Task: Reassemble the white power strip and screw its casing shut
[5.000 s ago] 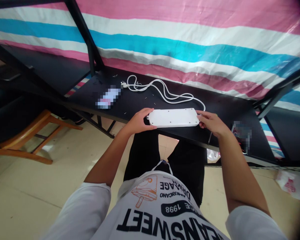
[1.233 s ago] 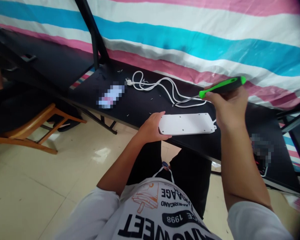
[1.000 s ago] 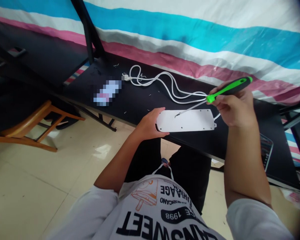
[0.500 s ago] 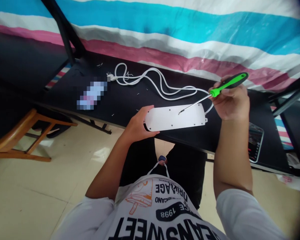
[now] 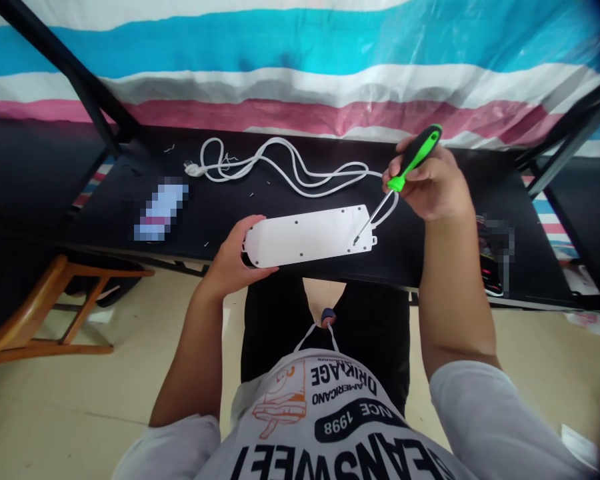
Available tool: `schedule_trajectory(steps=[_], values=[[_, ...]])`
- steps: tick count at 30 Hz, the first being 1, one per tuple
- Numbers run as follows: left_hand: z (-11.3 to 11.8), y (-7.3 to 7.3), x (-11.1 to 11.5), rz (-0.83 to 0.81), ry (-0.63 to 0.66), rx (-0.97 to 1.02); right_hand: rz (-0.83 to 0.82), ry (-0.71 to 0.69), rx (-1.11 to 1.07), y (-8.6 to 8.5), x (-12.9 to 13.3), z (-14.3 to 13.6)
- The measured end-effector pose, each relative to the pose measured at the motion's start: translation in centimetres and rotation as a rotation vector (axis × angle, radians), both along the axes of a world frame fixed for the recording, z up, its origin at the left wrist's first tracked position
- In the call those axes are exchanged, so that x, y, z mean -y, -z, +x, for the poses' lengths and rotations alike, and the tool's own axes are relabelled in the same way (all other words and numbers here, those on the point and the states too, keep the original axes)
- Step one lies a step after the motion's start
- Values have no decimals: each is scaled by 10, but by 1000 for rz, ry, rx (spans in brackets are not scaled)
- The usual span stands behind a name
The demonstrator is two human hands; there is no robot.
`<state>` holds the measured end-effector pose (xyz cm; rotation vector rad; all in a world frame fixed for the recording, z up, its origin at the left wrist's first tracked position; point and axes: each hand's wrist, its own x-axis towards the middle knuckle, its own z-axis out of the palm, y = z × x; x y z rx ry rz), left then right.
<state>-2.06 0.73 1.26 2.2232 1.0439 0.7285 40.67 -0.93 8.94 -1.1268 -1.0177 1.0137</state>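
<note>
A white power strip (image 5: 305,235) lies with its screw-dotted underside up near the front edge of the black table. My left hand (image 5: 235,257) is closed around its left end, thumb on the near side and fingers on the far side. In my right hand (image 5: 433,183) is a green and black screwdriver (image 5: 411,160), gripped by the handle. Its metal shaft slants down to the left, and the tip is over the strip's right part, close to a screw hole near the lower edge. Whether the tip touches the strip I cannot tell. The strip's white cord (image 5: 300,183) leaves its right end.
The cord loops across the back of the table (image 5: 145,157) to a plug (image 5: 193,170). A blurred pale blue object (image 5: 161,210) lies at left, and a phone (image 5: 493,267) at right beside my forearm. Small white scraps are scattered about. A wooden chair (image 5: 75,280) stands at lower left.
The screwdriver tip has moved from the middle of the strip toward its right end, and the handle stands steeper. The whole view has shifted; the strip and both hands appear further left.
</note>
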Motion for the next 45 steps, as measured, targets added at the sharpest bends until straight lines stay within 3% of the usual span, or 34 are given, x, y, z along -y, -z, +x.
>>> schedule_trajectory(steps=[8,16,25,36,45], values=[[-1,6,7,12,-27,47,60,115,-73,3,-4,-1],[-1,16,8,-27,-14,114,107,81,-105,10,-4,-8],[0,10,7,-50,-13,109,106,144,-98,14,-9,6],[0,8,5,-71,-8,106,141,141,-353,11,-5,2],[0,9,5,-77,-11,110,162,144,-259,13,-5,2]])
